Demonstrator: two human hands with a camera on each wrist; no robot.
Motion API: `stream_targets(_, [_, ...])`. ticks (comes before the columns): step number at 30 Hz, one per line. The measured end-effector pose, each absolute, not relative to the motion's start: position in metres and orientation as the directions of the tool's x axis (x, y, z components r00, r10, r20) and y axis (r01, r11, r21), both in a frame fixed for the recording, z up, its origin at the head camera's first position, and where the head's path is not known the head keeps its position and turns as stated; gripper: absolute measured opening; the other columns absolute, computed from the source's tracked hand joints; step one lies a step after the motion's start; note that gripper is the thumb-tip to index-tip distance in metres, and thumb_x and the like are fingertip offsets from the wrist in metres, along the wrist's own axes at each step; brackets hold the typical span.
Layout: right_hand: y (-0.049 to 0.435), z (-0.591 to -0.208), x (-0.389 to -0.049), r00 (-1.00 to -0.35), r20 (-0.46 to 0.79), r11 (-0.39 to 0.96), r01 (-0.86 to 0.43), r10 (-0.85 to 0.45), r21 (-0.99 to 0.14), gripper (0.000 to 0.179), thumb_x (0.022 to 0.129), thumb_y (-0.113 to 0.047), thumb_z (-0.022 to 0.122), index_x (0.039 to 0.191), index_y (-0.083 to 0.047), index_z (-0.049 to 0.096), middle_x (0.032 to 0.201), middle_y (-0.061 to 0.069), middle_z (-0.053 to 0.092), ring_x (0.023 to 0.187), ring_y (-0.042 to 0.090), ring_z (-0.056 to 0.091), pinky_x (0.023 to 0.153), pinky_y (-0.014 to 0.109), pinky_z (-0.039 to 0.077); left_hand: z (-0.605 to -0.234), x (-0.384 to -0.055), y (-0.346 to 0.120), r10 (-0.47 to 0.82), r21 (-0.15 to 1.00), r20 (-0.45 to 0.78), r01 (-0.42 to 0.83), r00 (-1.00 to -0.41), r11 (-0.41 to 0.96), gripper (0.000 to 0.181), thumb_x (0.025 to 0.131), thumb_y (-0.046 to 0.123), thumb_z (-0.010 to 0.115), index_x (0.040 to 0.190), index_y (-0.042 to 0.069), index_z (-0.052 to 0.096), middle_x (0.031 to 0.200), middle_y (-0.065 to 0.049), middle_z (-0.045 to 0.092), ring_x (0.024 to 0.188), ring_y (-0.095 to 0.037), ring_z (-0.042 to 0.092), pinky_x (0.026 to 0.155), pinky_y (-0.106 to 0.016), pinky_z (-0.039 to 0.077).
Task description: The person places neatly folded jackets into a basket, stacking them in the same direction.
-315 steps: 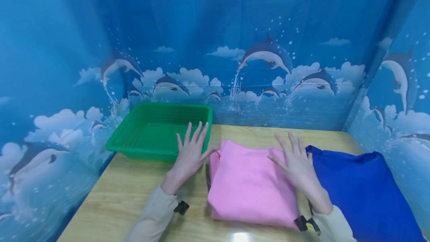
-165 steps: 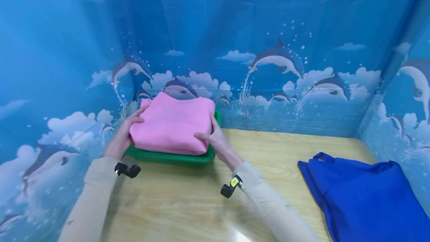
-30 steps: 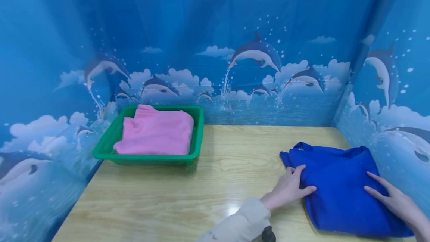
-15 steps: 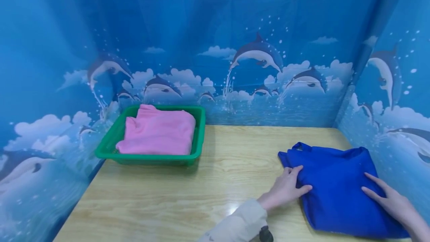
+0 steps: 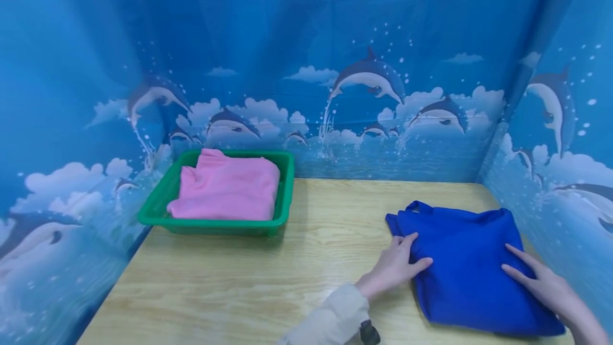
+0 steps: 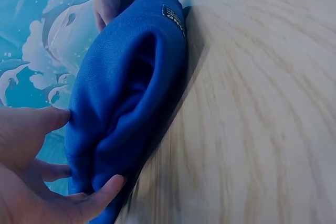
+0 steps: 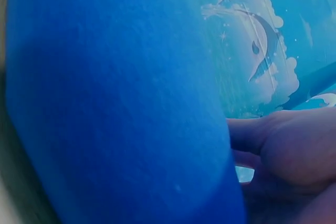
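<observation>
A folded blue garment (image 5: 471, 270) lies at the right of the table in the head view. Its left edge is held by my left hand (image 5: 395, 268), thumb on top and fingers at the side. At the right edge my right hand (image 5: 551, 286) grips the cloth; some of its fingers are hidden behind the fabric in the right wrist view. The left wrist view looks into the open folds of the blue garment (image 6: 121, 93), with a small lettered label (image 6: 173, 17) near its far end. A folded pink garment (image 5: 230, 188) lies inside the green basket (image 5: 215, 224).
The green basket stands at the back left of the wooden table (image 5: 230, 281). Bare tabletop lies between the basket and the blue garment. A blue dolphin-print curtain (image 5: 268, 68) encloses the back and both sides.
Earlier, both hands carried the pink garment from the table into the basket and let go. They then took hold of the blue garment, which has since shifted slightly left with them.
</observation>
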State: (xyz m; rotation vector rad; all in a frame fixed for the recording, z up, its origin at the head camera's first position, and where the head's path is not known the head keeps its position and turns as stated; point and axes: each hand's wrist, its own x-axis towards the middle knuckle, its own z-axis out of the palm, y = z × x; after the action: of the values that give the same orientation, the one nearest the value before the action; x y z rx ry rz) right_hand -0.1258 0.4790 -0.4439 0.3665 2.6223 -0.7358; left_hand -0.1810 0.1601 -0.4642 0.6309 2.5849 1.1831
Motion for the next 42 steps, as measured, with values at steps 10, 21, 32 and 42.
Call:
stream_targets(10, [0.466, -0.439, -0.130, -0.896, -0.442, 0.797, 0.297, 0.043, -0.525, 0.086, 0.106, -0.059, 0.031, 0.158, 0.002, 0.000, 0.149, 0.051, 0.003, 0.130, 0.073, 0.013, 0.092, 0.076, 0.038, -0.465, -0.187, 0.140, 0.450, 0.783, -0.037, 0.254, -0.892, 0.568, 0.070, 0.096, 0.054, 0.063, 0.155, 0.022, 0.041, 0.145, -0.006, 0.049, 0.121, -0.017, 0.058, 0.098, -0.029, 0.052])
stream_targets(21, [0.443, -0.437, -0.129, -0.937, -0.349, 0.758, 0.211, -0.024, -0.617, 0.073, 0.110, -0.048, 0.033, 0.159, 0.002, 0.011, 0.152, 0.047, 0.014, 0.134, 0.068, 0.024, 0.093, 0.065, 0.048, -0.464, -0.192, 0.110, 0.448, 0.771, -0.028, 0.266, -0.893, 0.578, 0.071, 0.097, 0.051, 0.064, 0.156, 0.020, 0.041, 0.148, -0.010, 0.048, 0.125, -0.024, 0.057, 0.100, -0.033, 0.052])
stream_targets(32, [0.419, -0.441, -0.127, -0.949, -0.313, 0.676, 0.203, -0.044, -0.709, 0.068, 0.110, -0.044, 0.039, 0.159, -0.002, 0.017, 0.154, 0.044, 0.018, 0.131, 0.057, 0.045, 0.089, 0.048, 0.058, -0.464, -0.195, 0.081, 0.445, 0.772, -0.045, 0.252, -0.894, 0.584, 0.071, 0.097, 0.049, 0.065, 0.156, 0.018, 0.041, 0.148, -0.015, 0.048, 0.128, -0.031, 0.057, 0.103, -0.040, 0.051])
stream_targets(42, [0.395, -0.440, -0.128, -0.950, -0.302, 0.614, 0.193, -0.077, -0.765, 0.067, 0.108, -0.041, 0.045, 0.159, -0.003, 0.022, 0.155, 0.042, 0.020, 0.129, 0.052, 0.050, 0.087, 0.046, 0.059, -0.463, -0.196, 0.054, 0.425, 0.789, -0.096, 0.192, -0.900, 0.584, 0.071, 0.098, 0.050, 0.063, 0.157, 0.019, 0.039, 0.152, -0.016, 0.044, 0.135, -0.034, 0.051, 0.107, -0.050, 0.047])
